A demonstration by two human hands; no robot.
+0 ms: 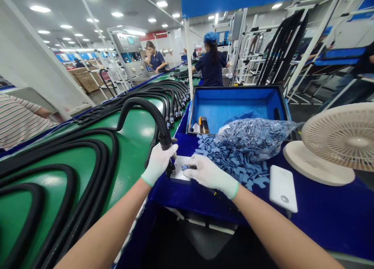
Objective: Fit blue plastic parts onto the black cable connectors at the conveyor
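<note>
My left hand (159,160), in a white glove, is wrapped round the end of a black corrugated hose (156,115). The hose arches up from the green surface and its lower end stands beside a small metal plate (180,169). My gloved right hand (209,171) pinches a small blue plastic clip (185,167) just above that plate. Right behind this hand lies a heap of similar blue clips (230,160). A clear plastic bag (251,138) full of them rests on the heap and the bin's edge.
Many black hoses (99,156) lie along the green conveyor (134,132) at left. A blue bin (236,101) stands behind the clips, an orange-topped bottle (203,125) in it. At right are a white power bank (283,188) and a beige fan (344,140). People work farther back.
</note>
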